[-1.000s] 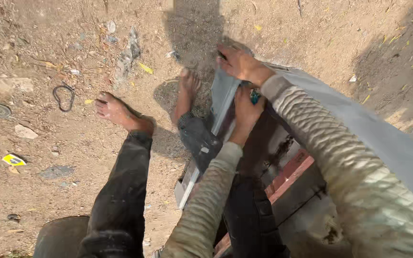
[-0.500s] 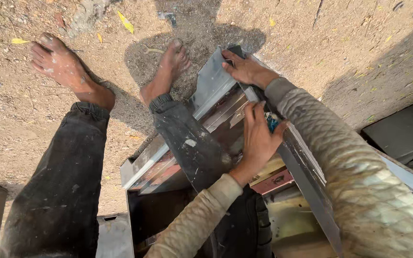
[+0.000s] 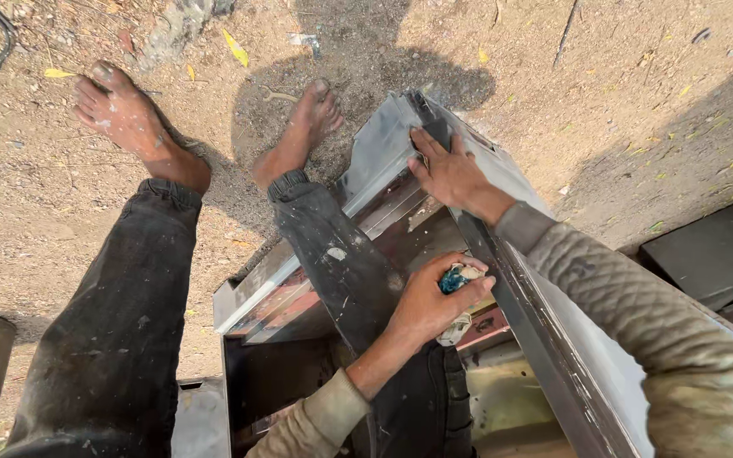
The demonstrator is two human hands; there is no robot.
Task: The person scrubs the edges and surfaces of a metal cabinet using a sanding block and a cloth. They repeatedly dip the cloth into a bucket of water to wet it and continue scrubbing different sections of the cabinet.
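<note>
Gripping a blue-and-white rag (image 3: 458,284), the left hand (image 3: 430,301) is closed around it, pressed against the metal frame (image 3: 553,339). Just beyond that grip, the right hand (image 3: 451,174) is laid flat, fingers spread, on the frame's top edge, holding nothing. Since a moment ago, the rag has been shifted lower along the frame, suggesting wiping is under way.

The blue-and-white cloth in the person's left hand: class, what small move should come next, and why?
Probably a short wipe along the inner panel. The left hand grips the balled blue-and-white cloth just beside the metal frame, and the right hand presses flat on the frame's top edge, seemingly steadying it. This is only a judgement.
</note>
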